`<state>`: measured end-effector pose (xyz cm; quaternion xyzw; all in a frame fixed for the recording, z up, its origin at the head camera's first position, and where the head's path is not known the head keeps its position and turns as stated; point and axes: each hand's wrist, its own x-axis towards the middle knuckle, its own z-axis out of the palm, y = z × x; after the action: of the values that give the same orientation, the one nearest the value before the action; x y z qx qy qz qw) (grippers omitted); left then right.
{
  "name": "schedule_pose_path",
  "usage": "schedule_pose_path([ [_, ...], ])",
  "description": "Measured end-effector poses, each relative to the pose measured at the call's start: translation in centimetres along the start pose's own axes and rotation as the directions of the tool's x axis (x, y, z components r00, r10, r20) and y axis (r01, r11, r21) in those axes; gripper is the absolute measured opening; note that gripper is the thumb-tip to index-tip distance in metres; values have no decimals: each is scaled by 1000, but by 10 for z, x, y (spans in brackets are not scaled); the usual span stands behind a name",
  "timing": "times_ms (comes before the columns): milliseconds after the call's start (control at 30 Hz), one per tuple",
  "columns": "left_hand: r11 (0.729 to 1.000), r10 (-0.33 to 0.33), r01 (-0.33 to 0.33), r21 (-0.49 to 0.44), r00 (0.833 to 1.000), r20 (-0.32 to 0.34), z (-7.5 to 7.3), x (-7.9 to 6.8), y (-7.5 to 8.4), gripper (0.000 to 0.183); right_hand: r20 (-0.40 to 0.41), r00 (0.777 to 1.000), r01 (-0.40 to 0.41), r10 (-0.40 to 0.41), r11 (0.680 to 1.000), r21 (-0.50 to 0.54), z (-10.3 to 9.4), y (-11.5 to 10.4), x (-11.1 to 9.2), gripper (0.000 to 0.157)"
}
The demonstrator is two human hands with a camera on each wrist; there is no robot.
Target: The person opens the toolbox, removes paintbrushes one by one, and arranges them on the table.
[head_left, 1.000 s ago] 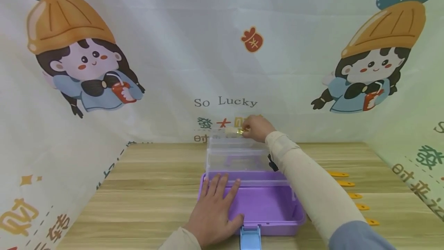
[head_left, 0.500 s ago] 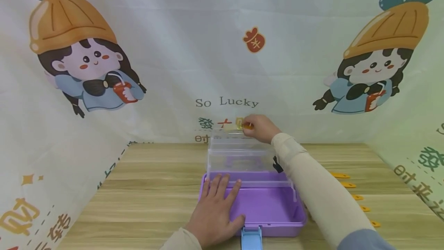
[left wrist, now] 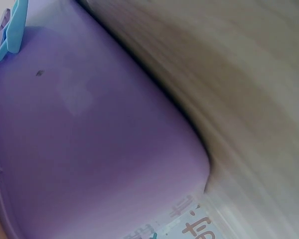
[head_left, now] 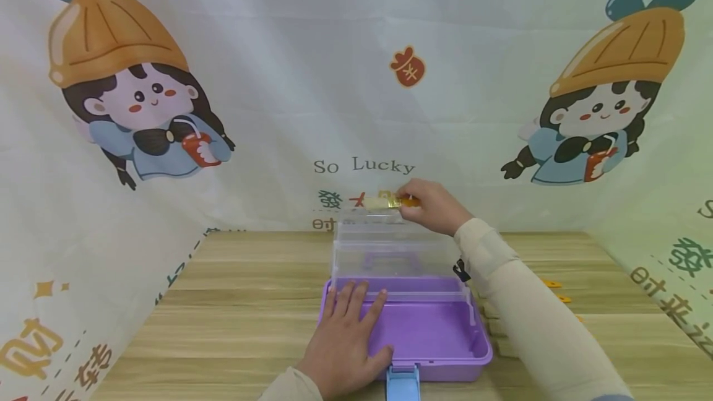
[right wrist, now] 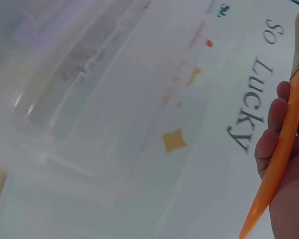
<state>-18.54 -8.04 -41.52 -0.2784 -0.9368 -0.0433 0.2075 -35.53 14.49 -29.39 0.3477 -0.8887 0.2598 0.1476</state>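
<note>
A paintbrush [head_left: 381,203] with pale bristles, a gold band and an orange handle is held in my right hand [head_left: 440,208]. It lies sideways near the top edge of the raised clear lid [head_left: 384,258]; whether it touches the lid I cannot tell. In the right wrist view, fingers curl behind the orange handle [right wrist: 284,129]. With fingers straight and spread, my left hand [head_left: 345,342] rests on the left side of a purple box [head_left: 429,333]. The left wrist view shows the box's outer wall [left wrist: 104,139] and a light blue latch [left wrist: 16,32].
Right of the box, several more brushes lie in a row, their orange handles [head_left: 564,299] partly hidden by my right sleeve [head_left: 535,302]. The blue front latch [head_left: 403,382] hangs down. A printed cloth [head_left: 267,110] stands behind the wooden table [head_left: 239,302].
My right hand has moved a little to the right and up with the paintbrush, and more of the brush shows now. The left hand, box and lid have stayed in place.
</note>
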Motion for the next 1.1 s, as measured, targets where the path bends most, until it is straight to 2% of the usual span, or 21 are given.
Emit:
schedule_pose_path([
  [167,1000,4,-4,1,1000,-8,1,0,0,78,0,999,38,-38,999,11,-10,-4,-16,25],
  [400,1000,-2,2,-11,1000,8,2,-1,-1,79,-23,995,93,-93,996,3,-21,-4,-53,18],
  [500,1000,-4,5,-11,1000,16,2,0,-1,79,-16,994,109,-110,994,-18,-27,-2,-73,16],
  [667,1000,-7,8,-9,1000,26,1,0,0,79,3,995,95,-95,995,-44,-33,5,-112,17],
  [933,1000,-10,10,-17,999,41,1,1,-1,80,-25,993,111,-114,988,-103,-37,19,-168,20],
  [1100,1000,-4,4,-17,999,39,2,1,0,80,12,997,72,-71,989,-127,-43,29,-205,21],
])
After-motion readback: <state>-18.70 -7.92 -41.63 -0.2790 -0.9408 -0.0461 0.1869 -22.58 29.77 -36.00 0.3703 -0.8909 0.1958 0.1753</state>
